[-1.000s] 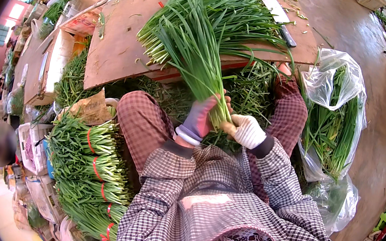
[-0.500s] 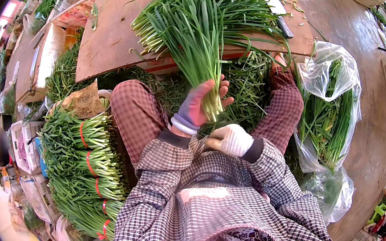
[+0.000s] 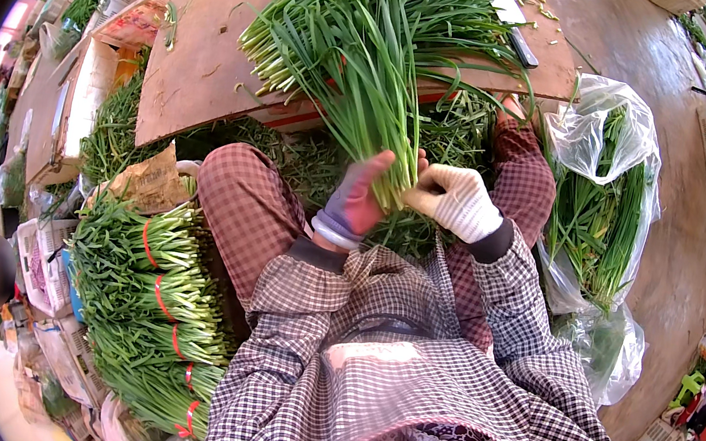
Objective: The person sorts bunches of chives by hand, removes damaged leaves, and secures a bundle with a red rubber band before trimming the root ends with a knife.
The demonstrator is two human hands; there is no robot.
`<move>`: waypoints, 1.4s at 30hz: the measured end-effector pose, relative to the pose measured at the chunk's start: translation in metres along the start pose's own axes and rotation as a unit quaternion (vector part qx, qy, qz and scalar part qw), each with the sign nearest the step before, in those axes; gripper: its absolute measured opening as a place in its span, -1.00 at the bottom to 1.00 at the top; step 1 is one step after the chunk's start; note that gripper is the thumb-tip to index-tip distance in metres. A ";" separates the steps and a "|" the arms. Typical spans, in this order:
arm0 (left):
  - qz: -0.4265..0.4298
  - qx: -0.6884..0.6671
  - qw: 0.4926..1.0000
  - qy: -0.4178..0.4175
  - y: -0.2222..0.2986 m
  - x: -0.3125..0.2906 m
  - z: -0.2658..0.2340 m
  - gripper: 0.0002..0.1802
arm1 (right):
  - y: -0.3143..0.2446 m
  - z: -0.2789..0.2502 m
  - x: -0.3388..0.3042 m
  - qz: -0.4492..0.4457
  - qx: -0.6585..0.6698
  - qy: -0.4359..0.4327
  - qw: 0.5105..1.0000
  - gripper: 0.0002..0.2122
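A loose bunch of garlic chives lies across my left hand, in a mauve and white glove, which is closed round its pale stalk ends. My right hand, in a cream knitted glove, has its bent fingers pinched at the stalk ends. Its fingertips partly hide what is between them. The leaves of the bunch reach over a big pile of garlic chives on a brown board. A knife with a dark handle lies on the board, right of the pile.
Bundles of garlic chives tied with red bands are stacked at my left, near a piece of torn cardboard. Loose trimmings cover the ground under the board. A clear plastic bag of greens stands right of my knee.
My right hand has risen from near my lap to the stalk ends and now pinches there. My left hand still holds the bunch, its fingers closed further round it.
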State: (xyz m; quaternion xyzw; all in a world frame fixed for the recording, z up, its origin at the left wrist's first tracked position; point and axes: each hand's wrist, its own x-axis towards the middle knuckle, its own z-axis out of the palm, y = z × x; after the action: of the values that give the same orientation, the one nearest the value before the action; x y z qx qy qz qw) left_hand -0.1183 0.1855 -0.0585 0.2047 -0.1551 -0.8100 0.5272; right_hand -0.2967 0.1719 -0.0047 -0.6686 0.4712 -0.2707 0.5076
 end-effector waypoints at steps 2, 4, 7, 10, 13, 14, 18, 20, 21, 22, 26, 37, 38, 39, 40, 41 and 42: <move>0.022 0.057 0.998 0.006 -0.002 -0.002 0.004 -0.49 | -0.003 0.009 0.013 -0.087 -0.034 0.037 0.995 -0.87; 0.081 -0.005 0.993 -0.089 -0.018 -0.005 -0.044 -0.63 | 0.001 0.012 0.022 -0.068 -0.110 0.062 0.990 -0.81; 0.046 -0.089 0.991 -0.088 -0.014 -0.001 -0.034 -0.72 | 0.005 0.011 0.024 -0.070 -0.125 0.085 0.986 -0.78; 0.043 -0.097 0.994 -0.002 -0.008 -0.001 -0.006 -0.71 | 0.015 0.011 0.029 -0.057 -0.123 0.112 0.984 -0.77; 0.046 -0.089 0.995 0.000 -0.004 -0.003 0.005 -0.68 | 0.016 0.012 0.030 -0.035 -0.131 0.107 0.985 -0.76; 0.031 -0.107 0.994 0.017 -0.002 -0.003 0.009 -0.68 | 0.018 0.014 0.031 -0.068 -0.162 0.114 0.978 -0.77; 0.095 0.104 0.989 0.045 -0.018 -0.003 -0.026 -0.66 | 0.023 0.016 0.032 -0.091 -0.157 0.100 0.978 -0.81; 0.049 -0.095 0.994 0.029 -0.017 -0.001 -0.024 -0.65 | 0.020 0.014 0.032 0.012 -0.032 0.053 0.998 -0.82; 0.035 -0.120 0.992 0.008 -0.014 -0.001 -0.021 -0.64 | 0.011 0.015 0.030 0.109 0.101 0.024 0.989 -0.82; 0.022 -0.145 0.989 -0.014 -0.009 -0.001 -0.017 -0.63 | 0.012 0.016 0.030 0.119 0.116 0.022 0.986 -0.82; -0.017 -0.146 0.984 0.097 -0.006 0.001 -0.002 -0.53 | 0.012 0.009 0.024 0.102 0.144 0.046 0.983 -0.83; -0.053 -0.189 0.980 0.002 -0.003 0.007 -0.002 -0.36 | 0.063 -0.089 -0.017 0.019 0.212 0.299 0.930 -0.79; -0.047 -0.181 0.982 -0.003 -0.002 0.005 -0.002 -0.37 | 0.070 -0.092 -0.023 0.076 0.144 0.277 0.947 -0.80; -0.044 -0.174 0.984 -0.011 -0.002 0.007 -0.002 -0.37 | 0.081 -0.085 -0.029 0.089 0.046 0.236 0.967 -0.79; -0.037 -0.167 0.985 -0.016 -0.003 0.010 -0.003 -0.38 | 0.093 -0.079 -0.035 0.101 -0.053 0.193 0.975 -0.78; -0.030 -0.160 0.987 -0.017 -0.004 0.009 -0.004 -0.38 | 0.099 -0.070 -0.037 0.055 -0.120 0.149 0.980 -0.75; -0.024 -0.154 0.988 -0.019 -0.005 0.009 -0.005 -0.38 | 0.092 -0.060 -0.034 0.009 -0.187 0.105 0.977 -0.72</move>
State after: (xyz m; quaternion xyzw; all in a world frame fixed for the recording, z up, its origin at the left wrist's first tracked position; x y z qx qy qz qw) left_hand -0.1232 0.1789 -0.0668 0.1096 -0.0340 -0.8403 0.5298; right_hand -0.3939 0.1737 -0.0661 -0.7154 0.5700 -0.2417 0.3238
